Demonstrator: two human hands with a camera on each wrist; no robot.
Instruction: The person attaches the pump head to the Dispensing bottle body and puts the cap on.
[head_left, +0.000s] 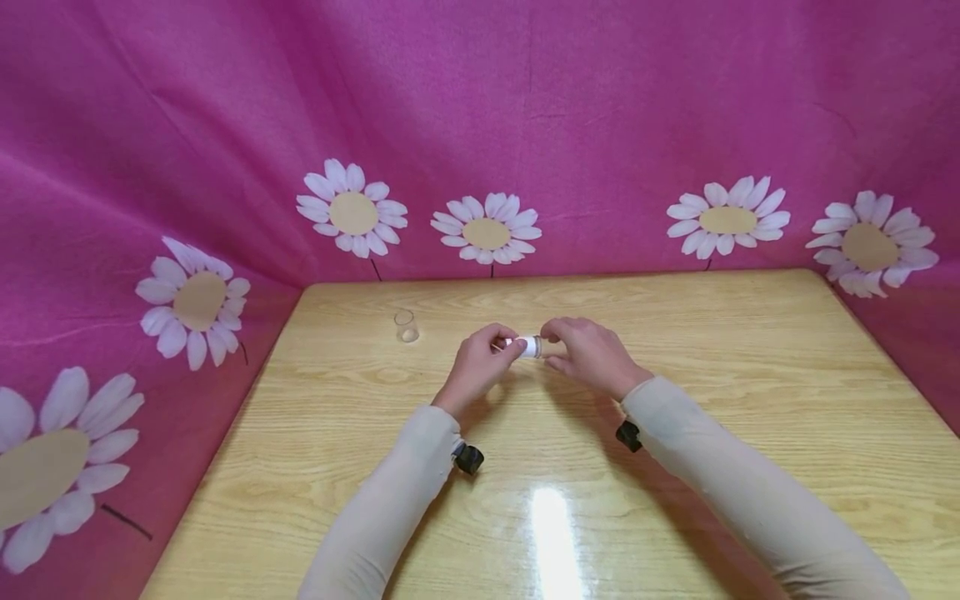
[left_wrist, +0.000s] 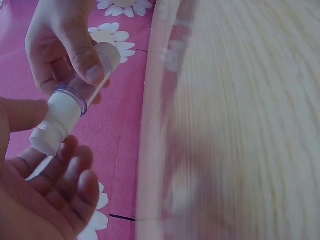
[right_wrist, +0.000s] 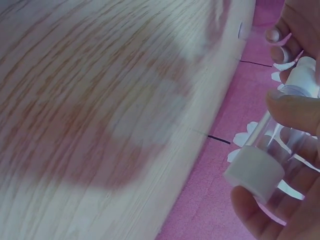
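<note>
Both hands hold a slim bottle with a clear body, a white base [right_wrist: 255,172] and a white top [left_wrist: 62,112], tilted in the wrist views. My left hand [head_left: 480,362] pinches the white top [head_left: 530,347] between thumb and fingers. Around the clear body curl the fingers and thumb of my right hand [head_left: 596,354], also visible in the left wrist view as the upper hand [left_wrist: 65,40]. The ringed joint [left_wrist: 75,96] between top and body shows between the hands.
A small clear cup-like piece [head_left: 407,327] stands on the wooden table [head_left: 345,467], left of the hands. Pink cloth [head_left: 585,108] with white flowers hangs behind the table and along its sides. Light reflects off the tabletop near the front.
</note>
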